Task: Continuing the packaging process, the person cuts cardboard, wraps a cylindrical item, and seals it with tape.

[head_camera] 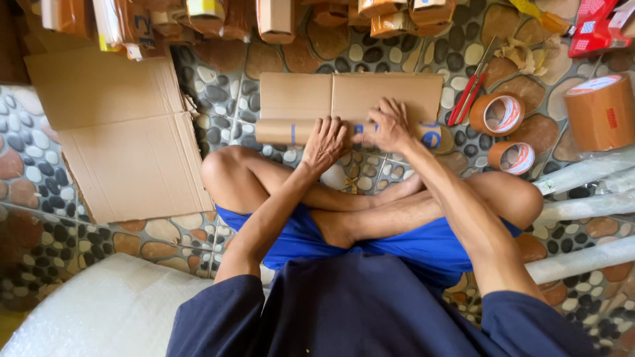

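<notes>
I sit cross-legged on a pebble-pattern floor. A flat brown cardboard sheet (297, 96) lies in front of my knees, its near edge folded or rolled up with blue marks on it. My left hand (324, 142) presses palm-down on that folded edge. Just to its right, my right hand (390, 125) pinches the same edge, fingers curled on the cardboard. Whether tape is under the fingers is hidden.
A large flattened cardboard box (119, 132) lies left. Red-handled scissors (468, 92), two small brown tape rolls (497, 114) (512, 157) and a big roll (600, 111) sit right. Wrapped packages (198, 16) line the far side. Bubble wrap (99, 311) lies near left; plastic rolls (582, 205) right.
</notes>
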